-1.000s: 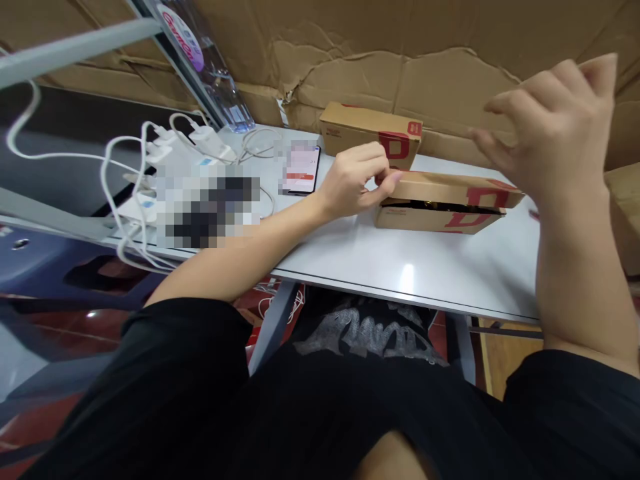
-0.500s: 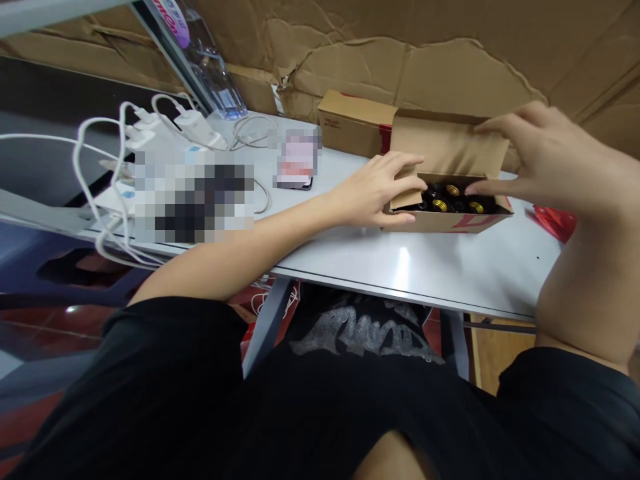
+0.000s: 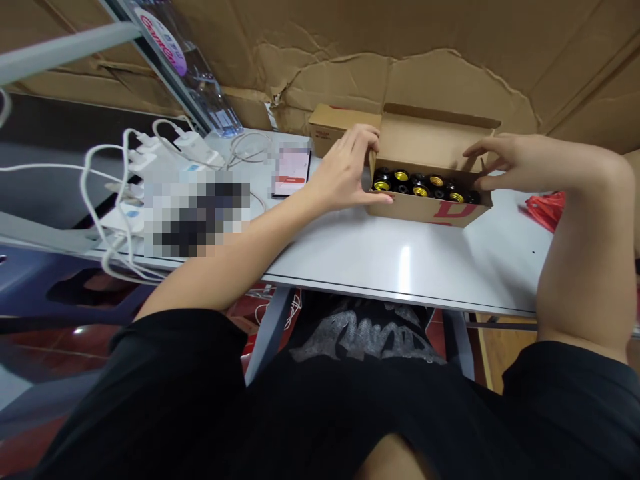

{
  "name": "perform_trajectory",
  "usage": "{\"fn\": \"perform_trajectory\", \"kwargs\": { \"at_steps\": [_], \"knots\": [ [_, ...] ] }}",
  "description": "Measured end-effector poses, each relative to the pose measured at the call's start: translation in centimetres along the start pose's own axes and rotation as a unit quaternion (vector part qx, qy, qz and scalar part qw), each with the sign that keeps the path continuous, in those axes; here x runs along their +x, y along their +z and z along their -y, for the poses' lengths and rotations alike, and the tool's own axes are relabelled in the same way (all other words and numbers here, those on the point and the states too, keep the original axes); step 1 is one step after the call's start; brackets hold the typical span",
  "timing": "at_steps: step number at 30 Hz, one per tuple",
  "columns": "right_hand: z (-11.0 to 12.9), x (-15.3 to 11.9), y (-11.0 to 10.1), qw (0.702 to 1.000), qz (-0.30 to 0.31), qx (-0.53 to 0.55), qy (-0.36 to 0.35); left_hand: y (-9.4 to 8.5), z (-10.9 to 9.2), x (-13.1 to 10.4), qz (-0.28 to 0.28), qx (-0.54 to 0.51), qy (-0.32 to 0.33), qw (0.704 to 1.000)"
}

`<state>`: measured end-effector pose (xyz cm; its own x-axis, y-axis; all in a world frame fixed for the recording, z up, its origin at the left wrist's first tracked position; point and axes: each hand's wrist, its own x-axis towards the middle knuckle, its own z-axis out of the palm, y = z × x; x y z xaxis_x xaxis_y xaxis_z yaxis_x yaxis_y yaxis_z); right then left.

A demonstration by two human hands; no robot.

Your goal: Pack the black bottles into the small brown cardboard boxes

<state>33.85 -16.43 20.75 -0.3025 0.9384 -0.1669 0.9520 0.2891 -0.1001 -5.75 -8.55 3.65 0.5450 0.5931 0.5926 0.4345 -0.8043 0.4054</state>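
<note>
An open cardboard box [image 3: 415, 210] with red print on its front stands on the white table. Two rows of black round pieces, several with gold-coloured threaded ends [image 3: 421, 191], fill it. Its long lid flap [image 3: 430, 137] is raised at the back. At the left end, my left hand [image 3: 350, 170] grips the box, fingers over the upright side flap and thumb along the front edge. My right hand [image 3: 505, 160] is at the opposite end, its fingers and thumb about the right side flap [image 3: 487, 157].
A second cardboard box [image 3: 325, 127] stands behind on the left, near a phone [image 3: 291, 170]. White chargers and cables [image 3: 145, 157] crowd the left side beside a blurred-out patch. A clear bottle [image 3: 220, 107] leans there. Red plastic wrapping [image 3: 545, 208] lies at the right; cardboard lines the back.
My left hand has raised the left side flap, uncovering more black pieces. My right hand has moved from the lid flap down to the right side flap. The view has shifted slightly.
</note>
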Motion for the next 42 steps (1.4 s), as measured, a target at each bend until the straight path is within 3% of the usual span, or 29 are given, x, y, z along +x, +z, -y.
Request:
{"fn": "perform_trajectory", "kwargs": {
  "at_steps": [3,9,14,19,29,32,37,42],
  "knots": [
    [-0.1,0.1,-0.4,0.999,0.024,0.025,0.037,0.0,1.7,0.1,-0.03,0.023,-0.026,0.999],
    [-2.2,1.6,0.2,0.999,-0.006,0.046,0.009,0.3,4.2,0.2,-0.079,0.07,-0.058,0.993],
    [-2.1,2.3,1.0,0.999,-0.038,0.037,0.013,-0.3,3.9,0.2,-0.047,0.131,-0.103,0.985],
    [-1.5,2.9,2.5,0.995,-0.092,0.023,-0.026,-1.0,3.4,0.7,-0.063,0.097,-0.132,0.984],
    [-2.6,4.3,4.5,0.988,-0.14,0.023,-0.058,0.0,6.7,0.3,-0.088,0.069,-0.03,0.993],
    [-3.8,5.1,5.0,0.986,-0.154,0.036,-0.049,-0.3,5.3,0.2,-0.062,0.08,-0.042,0.994],
    [-5.9,6.4,6.1,0.985,-0.165,0.051,-0.019,-2.1,0.1,0.2,0.043,0.123,-0.082,0.988],
    [-4.4,5.4,5.1,0.976,-0.209,-0.025,-0.049,-3.5,-1.6,1.9,0.088,0.108,-0.078,0.987]
  ]
}}
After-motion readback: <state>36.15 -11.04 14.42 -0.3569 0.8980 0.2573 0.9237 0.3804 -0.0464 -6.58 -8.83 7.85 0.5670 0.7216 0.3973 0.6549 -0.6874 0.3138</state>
